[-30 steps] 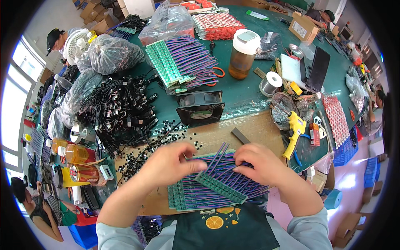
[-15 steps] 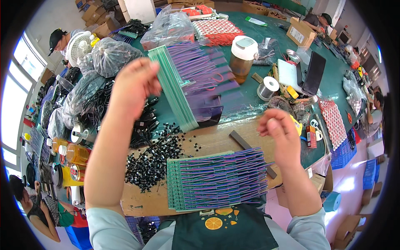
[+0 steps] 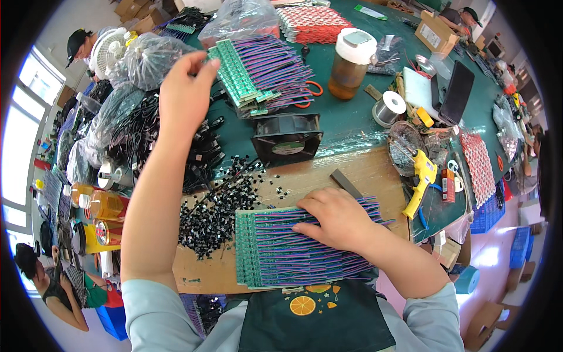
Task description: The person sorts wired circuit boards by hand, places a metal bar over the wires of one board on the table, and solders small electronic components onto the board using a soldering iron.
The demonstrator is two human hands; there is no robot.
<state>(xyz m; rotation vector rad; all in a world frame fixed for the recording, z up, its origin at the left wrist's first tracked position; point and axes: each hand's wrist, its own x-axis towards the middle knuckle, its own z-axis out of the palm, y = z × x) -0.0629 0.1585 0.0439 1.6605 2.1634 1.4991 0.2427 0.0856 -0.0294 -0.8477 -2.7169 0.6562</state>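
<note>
Green circuit strips with purple wires (image 3: 305, 246): near batch pinned flat under spread right hand (image 3: 334, 218); left hand (image 3: 185, 91) pinching far stack (image 3: 258, 70). Stacking step, likely; next needs edges aligned.

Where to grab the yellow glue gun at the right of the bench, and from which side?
Take the yellow glue gun by its long handle, the lower part slanting toward the table edge. Come from above on the near side: the handle lies flat and free, while its head end sits up among the clutter by the wire holder.

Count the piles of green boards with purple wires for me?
2. One pile lies near the person under the right hand; the other pile is farther back, by the left hand. Bags may hide more.
</note>
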